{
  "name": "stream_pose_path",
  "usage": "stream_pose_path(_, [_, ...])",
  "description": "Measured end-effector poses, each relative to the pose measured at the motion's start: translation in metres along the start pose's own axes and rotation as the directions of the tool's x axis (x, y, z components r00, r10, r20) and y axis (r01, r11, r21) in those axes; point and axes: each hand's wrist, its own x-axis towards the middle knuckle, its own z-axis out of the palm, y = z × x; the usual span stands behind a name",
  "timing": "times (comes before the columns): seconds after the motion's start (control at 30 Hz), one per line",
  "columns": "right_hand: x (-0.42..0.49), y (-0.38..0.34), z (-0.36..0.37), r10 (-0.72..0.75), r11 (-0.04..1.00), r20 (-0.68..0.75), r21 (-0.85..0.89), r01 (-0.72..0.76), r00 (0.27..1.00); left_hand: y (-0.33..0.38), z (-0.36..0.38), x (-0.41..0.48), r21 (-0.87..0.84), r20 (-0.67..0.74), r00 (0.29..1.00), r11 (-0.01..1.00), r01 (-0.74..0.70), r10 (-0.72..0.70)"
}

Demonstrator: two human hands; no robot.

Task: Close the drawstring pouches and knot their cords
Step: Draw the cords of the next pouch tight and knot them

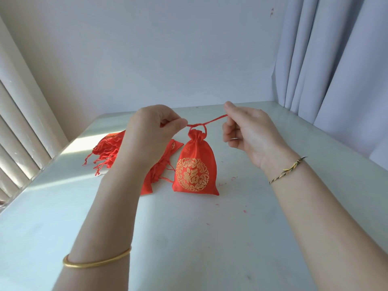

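Held apart: left hand (155, 131) and right hand (245, 127), each pinching one end of the red cord (206, 122). Suspended beneath, mouth cinched, the gold-printed pouch (194, 166), over the white surface (189, 238). Risks: thin cord slipping from either pinch and dropping the pouch; uneven pull leaving the knot slack (judged, not observed). Unclear whether knotted yet, or whether touching the surface below. Partly hidden behind the left forearm: heap of further pouches (109, 150), count and closure indeterminate.
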Motion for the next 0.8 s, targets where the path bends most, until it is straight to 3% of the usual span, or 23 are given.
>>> stream_pose_path(0.2, [0.003, 0.0, -0.008, 0.122, 0.989, -0.068, 0.09, -0.116, 0.99, -0.005, -0.005, -0.002, 0.019, 0.015, 0.993, 0.993, 0.115, -0.116])
stream_pose_path(0.4, [0.007, 0.004, -0.014, 0.29, 0.944, -0.014, 0.167, -0.283, 0.957, -0.007, -0.013, -0.004, 0.03, 0.103, 0.985, 0.99, 0.136, -0.138])
stream_pose_path(0.6, [0.009, 0.007, -0.015, 0.338, 0.911, 0.028, 0.24, -0.334, 0.941, -0.007, -0.018, -0.005, 0.066, 0.156, 0.973, 0.985, 0.16, -0.169])
stream_pose_path(0.8, [0.012, 0.008, -0.022, 0.371, 0.875, 0.072, 0.306, -0.375, 0.926, -0.008, -0.021, -0.003, 0.143, 0.115, 0.982, 0.981, 0.135, -0.152])
